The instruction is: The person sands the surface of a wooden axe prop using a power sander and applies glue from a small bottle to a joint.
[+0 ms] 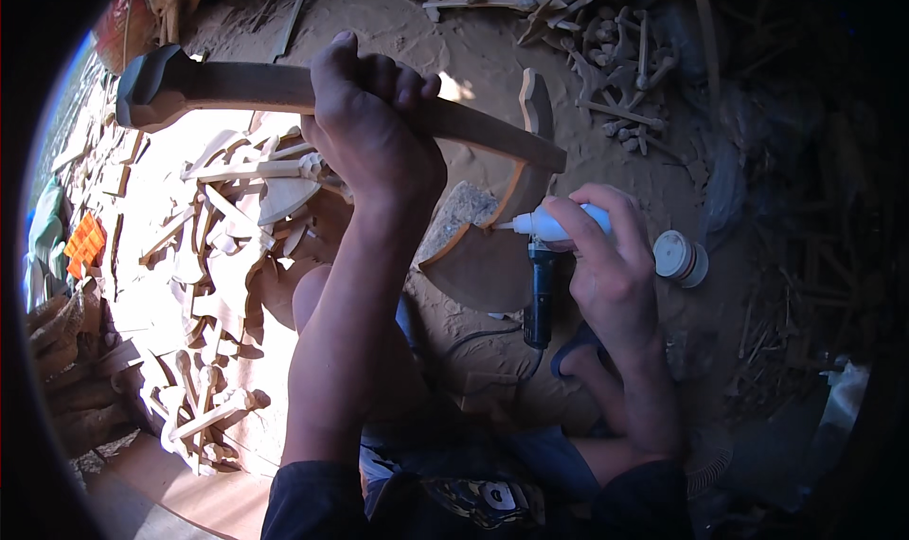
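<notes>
My left hand is closed around a long carved wooden handle, raised in the upper middle. A faceted knob ends it on the left; its right end meets a curved, blade-like wooden piece. In my right hand is a white squeeze bottle, tipped sideways with the fingers wrapped round it. Its thin nozzle points left at the edge of the curved wood; whether it touches, I cannot tell. Just below is a broad fan-shaped board, with a grey grainy patch beside it.
A dark angle grinder with a cord lies below the bottle. At right stands a white round tub. Piles of carved wooden pieces cover the sunlit left; more wooden pieces lie at the far side. An orange object is far left.
</notes>
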The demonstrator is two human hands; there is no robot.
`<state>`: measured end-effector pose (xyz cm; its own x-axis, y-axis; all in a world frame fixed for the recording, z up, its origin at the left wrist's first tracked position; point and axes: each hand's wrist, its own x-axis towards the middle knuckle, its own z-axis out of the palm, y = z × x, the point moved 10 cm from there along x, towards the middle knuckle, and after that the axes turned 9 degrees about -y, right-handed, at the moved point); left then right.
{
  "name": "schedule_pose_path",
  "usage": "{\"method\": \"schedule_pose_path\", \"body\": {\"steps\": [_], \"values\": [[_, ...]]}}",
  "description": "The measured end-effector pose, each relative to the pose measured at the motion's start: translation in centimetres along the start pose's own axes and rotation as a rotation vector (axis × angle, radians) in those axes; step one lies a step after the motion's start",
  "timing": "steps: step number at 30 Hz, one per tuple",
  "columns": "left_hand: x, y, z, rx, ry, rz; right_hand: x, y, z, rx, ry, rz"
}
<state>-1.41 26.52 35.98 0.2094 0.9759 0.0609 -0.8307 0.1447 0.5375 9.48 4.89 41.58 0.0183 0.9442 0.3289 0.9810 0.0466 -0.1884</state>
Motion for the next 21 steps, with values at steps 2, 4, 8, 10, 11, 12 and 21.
{"method": "schedule_pose_path", "body": {"steps": [2, 4, 8, 10, 11, 12, 21], "values": [[0.1, -0.1, 0.1, -0.001, -0.009, 0.0, -0.2, 0.5, 0.1, 0.031, 0.01, 0.022], [0.4, -0.1, -0.4, -0.039, 0.056, 0.029, -0.4, 0.7, 0.0, 0.063, 0.019, 0.027], [0.4, -0.1, -0.3, -0.039, 0.062, 0.018, -0.4, 0.8, 0.8, 0.12, -0.003, 0.052], [0.5, -0.3, -0.3, -0.04, 0.073, 0.01, -0.5, 1.0, 0.6, 0.121, 0.01, 0.058], [0.5, -0.4, -0.3, -0.042, 0.072, 0.007, -0.7, 1.1, 0.6, 0.118, 0.01, 0.061], [0.6, -0.4, -0.2, -0.053, 0.06, 0.001, -1.1, 1.7, 0.6, 0.15, 0.043, 0.109], [1.0, 0.3, -0.8, -0.034, 0.092, -0.019, -13.6, 5.2, 10.5, 1.288, 0.274, 0.66]]}}
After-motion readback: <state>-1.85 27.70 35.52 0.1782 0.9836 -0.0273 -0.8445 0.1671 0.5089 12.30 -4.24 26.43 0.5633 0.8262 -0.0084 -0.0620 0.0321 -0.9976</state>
